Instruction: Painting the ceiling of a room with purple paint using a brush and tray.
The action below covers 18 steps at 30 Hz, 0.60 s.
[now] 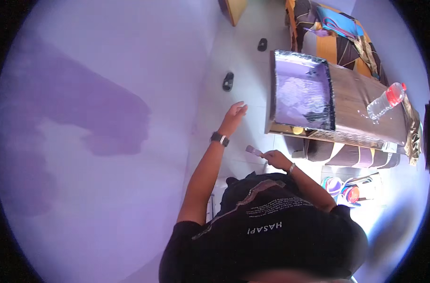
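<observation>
My right hand (277, 160) is closed round the handle of a small paintbrush (254, 150), held low in front of my body with its purple-stained bristles toward the left. My left hand (236, 114) reaches forward above the floor, fingers apart and holding nothing. On the left rises a pale lilac wall (172, 61), marked by a broad darker purple patch (106, 108) with uneven edges. A black-edged paint tray (332, 89), coated inside with purple paint, rests on the near-left part of a wooden table, right of my left hand.
The brown table (354, 94) also bears a clear bottle (384, 101) with a red cap and label. Two dark slippers (228, 82) lie on the tiled floor. Behind the table is a seat with patterned cover (326, 45). Several colourful containers (351, 193) stand at lower right.
</observation>
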{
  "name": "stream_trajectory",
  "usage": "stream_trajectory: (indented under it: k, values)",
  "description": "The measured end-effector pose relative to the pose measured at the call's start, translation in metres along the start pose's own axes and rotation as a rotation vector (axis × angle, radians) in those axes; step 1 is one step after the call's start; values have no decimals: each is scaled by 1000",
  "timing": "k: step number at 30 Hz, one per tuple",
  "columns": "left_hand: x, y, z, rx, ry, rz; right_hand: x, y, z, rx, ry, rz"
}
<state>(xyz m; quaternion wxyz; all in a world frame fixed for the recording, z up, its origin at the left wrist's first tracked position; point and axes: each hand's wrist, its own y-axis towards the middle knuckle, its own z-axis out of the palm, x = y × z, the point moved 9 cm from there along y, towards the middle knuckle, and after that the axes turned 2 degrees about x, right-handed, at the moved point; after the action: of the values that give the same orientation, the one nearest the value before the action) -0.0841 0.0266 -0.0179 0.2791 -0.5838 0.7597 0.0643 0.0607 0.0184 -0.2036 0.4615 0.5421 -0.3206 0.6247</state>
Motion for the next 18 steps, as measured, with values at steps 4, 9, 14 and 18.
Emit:
stream_trajectory:
  k: [4, 9, 14, 18]
  values:
    - [1, 31, 19, 56, 45, -74, 6, -48, 4, -123, 161, 81]
    - [63, 55, 9, 145, 229, -409, 12, -95, 9, -206, 447, 117]
    - [98, 61, 0, 212, 414, -353, 3, -125, 17, -251, 627, 187]
    - [128, 82, -21, 119, 573, -215, 26, -142, -8, -265, 759, 164]
